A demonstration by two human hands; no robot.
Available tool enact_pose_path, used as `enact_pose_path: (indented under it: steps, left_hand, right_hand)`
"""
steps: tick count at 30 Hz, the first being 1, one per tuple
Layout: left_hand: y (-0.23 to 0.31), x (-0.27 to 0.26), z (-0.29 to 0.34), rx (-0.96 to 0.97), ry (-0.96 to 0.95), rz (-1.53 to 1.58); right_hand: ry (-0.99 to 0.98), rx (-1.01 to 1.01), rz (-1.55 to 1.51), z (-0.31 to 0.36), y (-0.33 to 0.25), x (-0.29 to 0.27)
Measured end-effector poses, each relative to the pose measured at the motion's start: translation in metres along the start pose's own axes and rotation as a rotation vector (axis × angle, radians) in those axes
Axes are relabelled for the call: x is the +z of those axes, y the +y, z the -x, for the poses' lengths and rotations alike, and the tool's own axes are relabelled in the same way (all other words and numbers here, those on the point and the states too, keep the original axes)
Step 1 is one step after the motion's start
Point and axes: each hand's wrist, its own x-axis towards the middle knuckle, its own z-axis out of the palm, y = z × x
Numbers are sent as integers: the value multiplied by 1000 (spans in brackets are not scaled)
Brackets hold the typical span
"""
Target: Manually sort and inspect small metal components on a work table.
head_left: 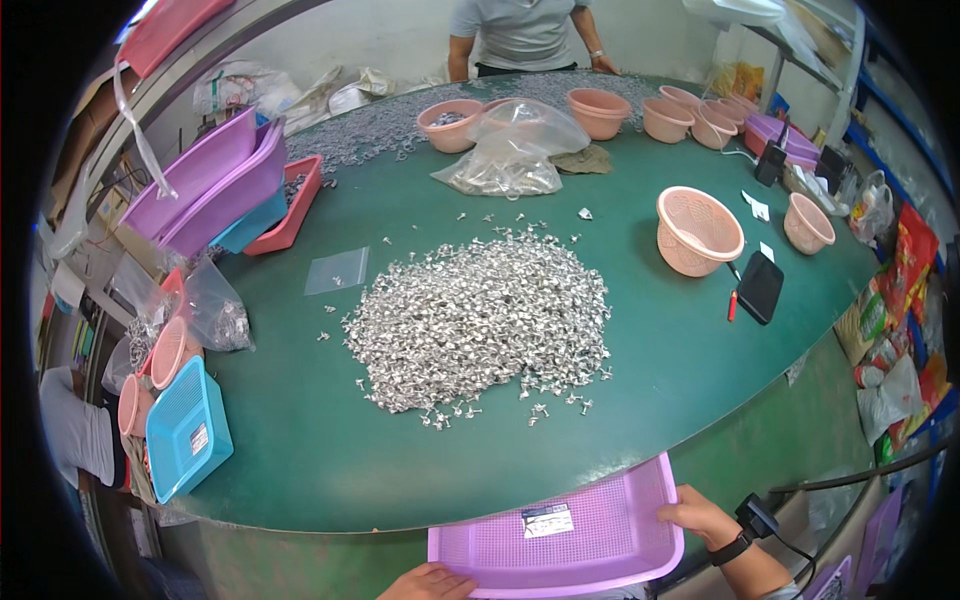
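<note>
A purple plastic basket with a perforated bottom and a white label is held at the table's near edge. My left hand is closed on its near left corner, fingers over the rim. On the right side, my right hand grips the rim with the thumb on the inside; a dark band circles that wrist. No metal parts show inside the basket. Beyond it, a wide heap of small silvery metal parts covers the middle of the green table, with several loose pieces scattered around its edge.
A blue basket stands at the left edge, near stacked purple basins. Right of the heap are a peach round basket, a black phone and a red lighter. Across the table stands a person near clear plastic bags.
</note>
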Motion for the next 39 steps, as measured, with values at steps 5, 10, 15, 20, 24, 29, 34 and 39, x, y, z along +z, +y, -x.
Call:
enact_pose_path:
  steps: [5,10,15,20,24,29,34,39]
  left_hand:
    - [-4,3,14,-83,-243,18]
    - [-10,9,9,-121,-138,100]
    - [-15,-10,-19,-5,-128,190]
    - [-39,-44,-68,-70,123,136]
    - [-58,-41,-137,-178,312,25]
    - [-70,-25,-182,-126,383,-23]
    - [-66,-19,-165,-164,401,31]
    - [-48,-7,-142,-391,464,486]
  right_hand:
    - [-33,-210,116,-34,-8,32]
    - [-2,-161,295,-46,-12,17]
    - [5,-213,188,-27,-12,5]
    - [313,-124,823,21,-115,34]
    - [350,-840,683,-40,-122,77]
    - [542,-996,889,-84,-120,105]
    - [456,-1061,843,-76,-105,101]
    - [296,-972,575,-58,-99,101]
